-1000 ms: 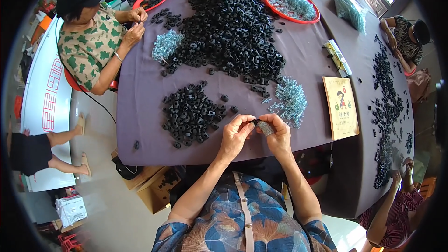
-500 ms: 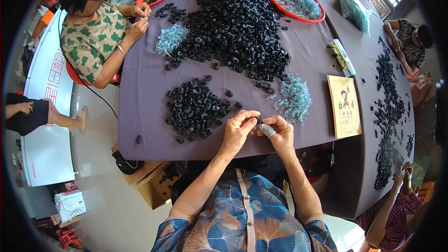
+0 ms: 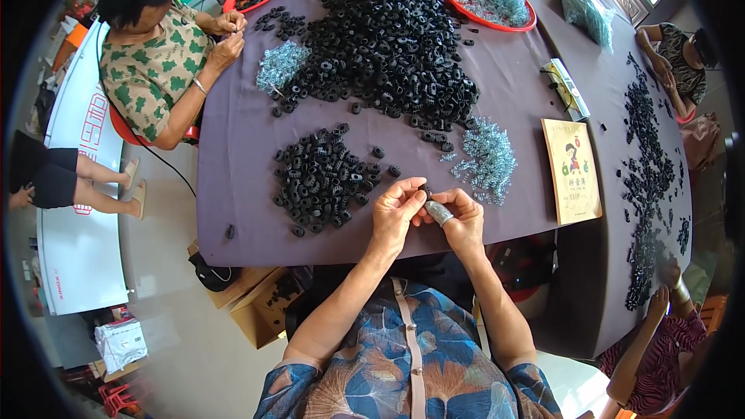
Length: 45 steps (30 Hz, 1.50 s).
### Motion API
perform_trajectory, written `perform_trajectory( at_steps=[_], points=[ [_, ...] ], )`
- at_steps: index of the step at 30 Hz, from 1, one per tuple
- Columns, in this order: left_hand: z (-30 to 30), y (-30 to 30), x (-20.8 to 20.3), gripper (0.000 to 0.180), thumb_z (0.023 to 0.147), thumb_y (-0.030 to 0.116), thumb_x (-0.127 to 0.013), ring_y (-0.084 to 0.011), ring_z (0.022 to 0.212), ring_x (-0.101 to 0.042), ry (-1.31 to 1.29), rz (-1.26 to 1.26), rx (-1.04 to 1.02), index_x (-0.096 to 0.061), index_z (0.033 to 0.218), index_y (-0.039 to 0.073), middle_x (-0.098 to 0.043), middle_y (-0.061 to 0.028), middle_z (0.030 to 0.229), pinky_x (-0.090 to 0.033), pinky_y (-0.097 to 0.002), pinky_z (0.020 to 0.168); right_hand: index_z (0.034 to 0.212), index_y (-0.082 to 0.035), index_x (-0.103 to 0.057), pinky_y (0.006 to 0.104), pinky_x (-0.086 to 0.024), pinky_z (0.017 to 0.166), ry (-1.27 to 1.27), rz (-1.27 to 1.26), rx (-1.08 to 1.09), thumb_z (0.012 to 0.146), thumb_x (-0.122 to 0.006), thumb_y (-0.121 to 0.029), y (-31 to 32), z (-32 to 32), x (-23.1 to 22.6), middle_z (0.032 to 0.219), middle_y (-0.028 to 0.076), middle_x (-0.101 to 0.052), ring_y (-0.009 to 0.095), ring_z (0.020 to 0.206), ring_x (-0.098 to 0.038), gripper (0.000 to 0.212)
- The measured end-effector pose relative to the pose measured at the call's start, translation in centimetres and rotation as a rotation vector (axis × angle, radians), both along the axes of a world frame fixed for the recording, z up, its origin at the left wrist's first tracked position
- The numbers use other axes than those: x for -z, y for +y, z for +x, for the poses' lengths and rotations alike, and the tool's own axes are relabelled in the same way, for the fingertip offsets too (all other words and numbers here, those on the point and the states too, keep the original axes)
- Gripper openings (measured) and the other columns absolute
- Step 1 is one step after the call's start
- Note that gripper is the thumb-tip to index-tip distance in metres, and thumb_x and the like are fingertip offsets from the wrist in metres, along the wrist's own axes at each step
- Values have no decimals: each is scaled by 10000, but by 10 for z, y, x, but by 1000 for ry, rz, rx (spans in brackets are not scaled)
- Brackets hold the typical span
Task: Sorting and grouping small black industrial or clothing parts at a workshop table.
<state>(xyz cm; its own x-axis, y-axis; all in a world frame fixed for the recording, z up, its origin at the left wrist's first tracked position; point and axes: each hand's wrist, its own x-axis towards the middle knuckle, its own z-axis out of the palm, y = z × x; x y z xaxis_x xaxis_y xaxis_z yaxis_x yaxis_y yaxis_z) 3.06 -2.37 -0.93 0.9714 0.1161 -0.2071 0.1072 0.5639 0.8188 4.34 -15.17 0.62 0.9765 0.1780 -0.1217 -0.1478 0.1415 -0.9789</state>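
Observation:
My left hand (image 3: 394, 213) is closed, its thumb and forefinger pinching a small black plastic cord lock (image 3: 424, 188). My right hand (image 3: 463, 225) meets it at the table's front edge, fingers curled against the same piece. A silvery wrap (image 3: 439, 212) covers one of its digits. Whatever else the right fingertips may hold is too small to make out. Left of my hands lies a pile of loose black cord locks (image 3: 322, 178). Just beyond my right hand is a heap of small shiny springs (image 3: 487, 159).
A big mound of black pieces (image 3: 388, 46) covers the table's middle (image 3: 233, 209). Red trays (image 3: 530, 25) stand farther back. A booklet (image 3: 573, 178) and a pale box (image 3: 569, 89) lie to the right. Co-workers sit around; one at left (image 3: 159, 62) works with both hands.
The black cord lock shows more clearly above my left fingertips. My hands have shifted only slightly. At far left a standing person's legs and hand have moved.

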Motion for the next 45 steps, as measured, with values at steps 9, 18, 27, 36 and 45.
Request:
perform_trajectory(
  at_steps=[9, 18, 27, 36, 45],
  points=[
    [3, 0, -2, 207, 853, 43, -612, -55, 546, -532, 39, -13, -37, -586, 1058, 29, -591, -4, 739, -409, -174, 449, 916, 18, -601, 218, -508, 673, -21, -7, 17, 810, -606, 74, 5, -4, -2, 805, 46, -651, 94, 734, -618, 119],
    [3, 9, -5, 212, 846, 52, -626, -49, 526, -501, 106, -112, 13, -588, 1054, 29, -593, -5, 760, -400, -180, 442, 934, -4, -579, 234, -506, 680, -174, -229, -125, 758, -690, 36, -3, 8, 0, 831, 50, -652, 94, 773, -622, 212],
    [2, 10, -1, 196, 867, 62, -604, -51, 510, -469, 86, -50, 53, -579, 1056, 14, -580, -7, 756, -369, -179, 436, 936, -29, -561, 242, -480, 577, -345, -366, -87, 701, -739, -1, -3, 9, -2, 804, 47, -598, 118, 657, -591, 296],
    [3, 16, -1, 177, 875, 53, -588, -44, 551, -473, 96, -108, 101, -563, 1048, 23, -592, -16, 781, -364, -171, 448, 1074, -25, -577, 248, -455, 564, -431, -380, -247, 685, -780, -126, -5, 23, -17, 912, 55, -553, 124, 645, -541, 449],
    [4, 14, -7, 223, 856, 75, -624, -44, 576, -486, 151, -162, 108, -512, 1048, 51, -603, -16, 801, -362, -171, 461, 1095, -21, -575, 251, -477, 646, -431, -353, -272, 737, -728, -111, -2, 20, -6, 978, 69, -559, 141, 725, -560, 400]
  ],
)
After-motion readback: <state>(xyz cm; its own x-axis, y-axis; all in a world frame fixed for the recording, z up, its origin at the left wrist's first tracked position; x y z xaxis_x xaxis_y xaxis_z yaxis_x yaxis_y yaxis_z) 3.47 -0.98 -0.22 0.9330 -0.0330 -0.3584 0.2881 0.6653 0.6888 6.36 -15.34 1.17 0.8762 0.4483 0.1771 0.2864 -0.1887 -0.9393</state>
